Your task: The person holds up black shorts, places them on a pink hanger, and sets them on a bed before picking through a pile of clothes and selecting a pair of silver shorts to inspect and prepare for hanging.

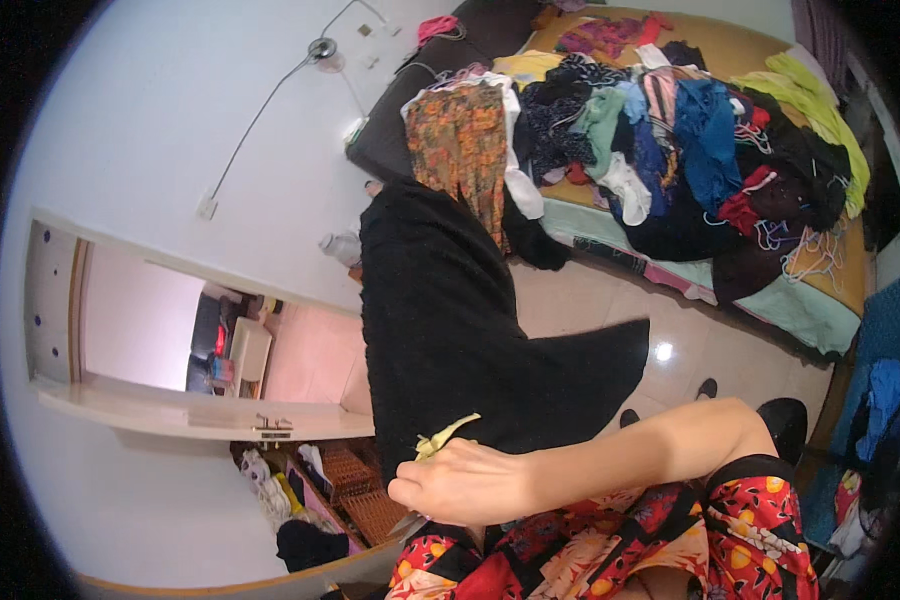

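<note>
A large black garment is spread in the air before me, with a gathered edge running down its left side and one panel reaching right. At its lower left corner, my right hand is closed on the cloth. A pale yellow-green strip, too unclear to name, sticks out of the same fist. Fingertips of my left hand show at the garment's upper left corner, closed on it; the rest of that hand and its arm are hidden behind the cloth.
Beyond the garment stands a bed heaped with mixed clothes and white hangers. A patterned orange garment hangs over its near left end. On the left are an open doorway, a door edge and wicker drawers.
</note>
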Available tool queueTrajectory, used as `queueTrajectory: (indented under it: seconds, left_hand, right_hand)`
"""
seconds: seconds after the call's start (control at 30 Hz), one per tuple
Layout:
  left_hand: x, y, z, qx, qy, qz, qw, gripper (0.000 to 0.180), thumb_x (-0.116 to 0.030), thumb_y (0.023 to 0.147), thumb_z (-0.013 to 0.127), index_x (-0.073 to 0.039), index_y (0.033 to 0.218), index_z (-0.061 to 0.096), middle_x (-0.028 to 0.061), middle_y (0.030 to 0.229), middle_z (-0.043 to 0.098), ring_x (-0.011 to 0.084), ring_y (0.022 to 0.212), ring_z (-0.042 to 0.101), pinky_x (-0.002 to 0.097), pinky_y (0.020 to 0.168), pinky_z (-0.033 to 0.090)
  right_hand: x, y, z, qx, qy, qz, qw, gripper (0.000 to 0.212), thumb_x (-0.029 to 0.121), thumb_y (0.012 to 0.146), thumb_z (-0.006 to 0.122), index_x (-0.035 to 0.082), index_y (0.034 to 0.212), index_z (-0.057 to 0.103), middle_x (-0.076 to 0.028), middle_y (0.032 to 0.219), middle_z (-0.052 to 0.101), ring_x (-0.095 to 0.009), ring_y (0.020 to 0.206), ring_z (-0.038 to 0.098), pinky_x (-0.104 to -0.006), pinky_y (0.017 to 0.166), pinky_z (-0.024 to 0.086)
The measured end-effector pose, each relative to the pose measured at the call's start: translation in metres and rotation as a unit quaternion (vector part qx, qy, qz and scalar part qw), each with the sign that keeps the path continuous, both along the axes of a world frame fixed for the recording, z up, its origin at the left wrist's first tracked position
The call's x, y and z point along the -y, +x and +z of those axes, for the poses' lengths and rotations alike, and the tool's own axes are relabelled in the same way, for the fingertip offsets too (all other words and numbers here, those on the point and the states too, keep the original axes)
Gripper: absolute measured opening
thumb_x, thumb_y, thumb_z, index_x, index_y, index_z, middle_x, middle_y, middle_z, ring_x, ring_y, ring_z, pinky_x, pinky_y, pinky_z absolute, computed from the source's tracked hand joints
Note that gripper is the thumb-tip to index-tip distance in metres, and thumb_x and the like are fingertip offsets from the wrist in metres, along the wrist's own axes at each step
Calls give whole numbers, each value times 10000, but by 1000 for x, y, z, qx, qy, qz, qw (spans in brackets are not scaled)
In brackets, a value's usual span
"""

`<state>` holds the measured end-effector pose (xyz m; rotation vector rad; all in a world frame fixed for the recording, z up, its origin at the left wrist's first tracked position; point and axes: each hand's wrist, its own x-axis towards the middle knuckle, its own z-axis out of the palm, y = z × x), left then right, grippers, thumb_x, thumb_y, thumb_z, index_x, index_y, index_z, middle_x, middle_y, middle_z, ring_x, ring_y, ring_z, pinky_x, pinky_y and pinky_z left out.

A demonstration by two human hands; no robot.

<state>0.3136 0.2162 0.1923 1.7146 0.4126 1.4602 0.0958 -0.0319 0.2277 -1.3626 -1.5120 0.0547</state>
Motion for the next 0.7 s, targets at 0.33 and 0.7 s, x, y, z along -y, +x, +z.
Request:
queueTrajectory:
  seconds: [0.33, 0.7]
  left_hand:
    - [168, -41, -37, -13, -398, -408, 822, 148, -151, 891, 520, -61, 1004, 489, 100, 907, 557, 220, 768, 571, 322, 589, 477]
    - [346, -75, -41, -121, -533, -556, 627, 121, -161, 910, 496, -102, 1014, 484, 87, 915, 561, 208, 774, 585, 320, 521, 502]
  right_hand:
    - [122, 102, -31, -198, 127, -360, 903, 140, -6, 750, 617, -6, 888, 591, -85, 761, 583, -162, 638, 580, -278, 548, 466]
    - [218, 119, -49, -189, -8, -487, 853, 559, 161, 668, 745, 54, 1165, 514, -91, 1047, 514, -166, 883, 587, -285, 676, 516]
